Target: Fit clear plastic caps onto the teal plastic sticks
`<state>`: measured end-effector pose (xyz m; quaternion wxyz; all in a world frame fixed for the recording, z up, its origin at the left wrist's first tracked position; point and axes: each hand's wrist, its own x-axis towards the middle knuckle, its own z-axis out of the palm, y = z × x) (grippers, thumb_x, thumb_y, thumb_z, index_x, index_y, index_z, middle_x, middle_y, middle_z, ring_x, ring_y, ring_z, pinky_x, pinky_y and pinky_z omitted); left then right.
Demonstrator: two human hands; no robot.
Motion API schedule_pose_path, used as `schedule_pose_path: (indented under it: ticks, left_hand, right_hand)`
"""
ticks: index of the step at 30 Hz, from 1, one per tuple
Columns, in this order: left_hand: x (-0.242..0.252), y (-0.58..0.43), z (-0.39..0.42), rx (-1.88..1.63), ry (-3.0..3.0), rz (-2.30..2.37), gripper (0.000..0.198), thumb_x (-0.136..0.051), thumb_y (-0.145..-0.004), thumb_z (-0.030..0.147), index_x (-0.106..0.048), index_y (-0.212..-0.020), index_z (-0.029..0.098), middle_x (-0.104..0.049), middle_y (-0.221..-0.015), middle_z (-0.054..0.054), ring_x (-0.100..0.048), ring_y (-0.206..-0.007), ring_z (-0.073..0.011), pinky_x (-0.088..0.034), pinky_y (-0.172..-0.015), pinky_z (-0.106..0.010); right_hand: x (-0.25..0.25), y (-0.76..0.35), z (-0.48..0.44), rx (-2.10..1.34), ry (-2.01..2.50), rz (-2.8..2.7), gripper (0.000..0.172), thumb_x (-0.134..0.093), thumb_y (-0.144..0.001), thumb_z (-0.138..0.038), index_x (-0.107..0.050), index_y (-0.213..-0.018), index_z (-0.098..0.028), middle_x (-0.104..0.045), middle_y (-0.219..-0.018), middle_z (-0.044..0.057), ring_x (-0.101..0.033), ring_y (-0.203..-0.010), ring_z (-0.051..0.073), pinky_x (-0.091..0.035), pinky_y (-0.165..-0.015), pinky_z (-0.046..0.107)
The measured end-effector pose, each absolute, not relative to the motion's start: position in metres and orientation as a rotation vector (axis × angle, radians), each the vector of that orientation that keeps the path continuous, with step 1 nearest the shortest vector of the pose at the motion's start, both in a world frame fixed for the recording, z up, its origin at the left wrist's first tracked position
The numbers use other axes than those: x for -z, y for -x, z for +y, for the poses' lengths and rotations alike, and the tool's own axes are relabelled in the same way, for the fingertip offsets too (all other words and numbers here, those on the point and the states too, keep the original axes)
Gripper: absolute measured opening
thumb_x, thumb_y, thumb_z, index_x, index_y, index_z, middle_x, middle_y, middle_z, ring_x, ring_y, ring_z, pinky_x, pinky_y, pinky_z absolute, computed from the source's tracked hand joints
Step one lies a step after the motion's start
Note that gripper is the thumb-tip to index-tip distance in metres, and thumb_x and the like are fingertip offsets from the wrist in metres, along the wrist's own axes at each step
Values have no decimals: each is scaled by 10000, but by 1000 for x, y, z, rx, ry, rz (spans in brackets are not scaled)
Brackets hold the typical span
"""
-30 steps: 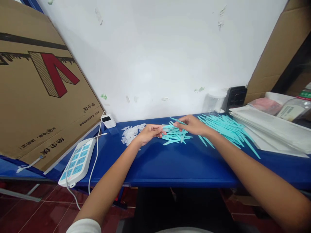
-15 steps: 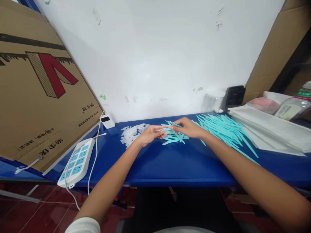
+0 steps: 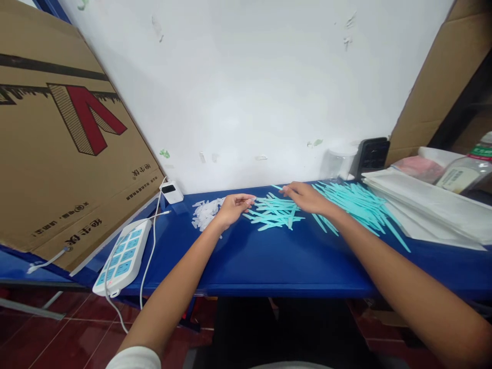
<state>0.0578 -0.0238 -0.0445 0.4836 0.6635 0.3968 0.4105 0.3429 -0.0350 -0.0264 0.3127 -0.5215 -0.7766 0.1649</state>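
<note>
teal stick [image 3: 275, 187] pinched by right hand [image 3: 302, 196] | left hand [image 3: 233, 208] curled, hold unclear, partly hiding white pieces [image 3: 205, 213] | power strip [image 3: 125, 256] further left

Left hand [image 3: 234, 209]: drawn back toward the white pieces [image 3: 205, 212].
Right hand [image 3: 302, 196]: parted from the left since half a second ago.
Middle teal pile [image 3: 277, 211]: more exposed.

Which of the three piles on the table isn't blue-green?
The leftmost pile, by the left hand: its pieces are whitish, while the middle pile and the rightmost pile are both blue-green.
</note>
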Motion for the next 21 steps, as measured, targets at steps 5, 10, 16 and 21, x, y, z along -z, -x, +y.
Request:
schedule_pose_path:
  ticks: [5,10,16,21]
  left_hand:
    - [45,-62,-26,-979,-1630,959,528,-793,-801,552,-706,-1075,109,-757,-1005,-148,-668,-810,-165,-518,-705,-277]
    - [44,-63,-28,-1016,-1559,925,539,-760,-830,570,-614,-1123,143,-740,-945,-108,-682,-785,-165,-530,-687,-278]
    - [40,-60,-29,-1020,-1505,862,542,-749,-867,502,-575,-1281,198,-691,-864,-40,-704,-788,-159,-534,-698,-261]
    - [41,-62,-29,-1033,-1456,840,514,-792,-826,517,-504,-1082,177,-754,-1036,-151,-748,-869,-222,-572,-735,-318]
  right_hand:
    - [28,-334,-38,-406,1227,-2118,377,-486,-974,-429,-750,-918,-165,-755,-969,95,-638,-864,238,-441,-788,336]
    - [28,-330,-41,-452,1152,-2085,327,-544,-953,-445,-730,-919,-179,-756,-911,69,-635,-843,217,-449,-790,333]
    - [28,-328,-46,-474,1153,-2102,313,-565,-939,-443,-745,-925,-186,-764,-913,72,-640,-828,218,-451,-750,332]
    - [27,-323,-49,-552,1097,-2123,332,-563,-941,-460,-744,-910,-184,-754,-854,62,-639,-764,194,-448,-706,309]
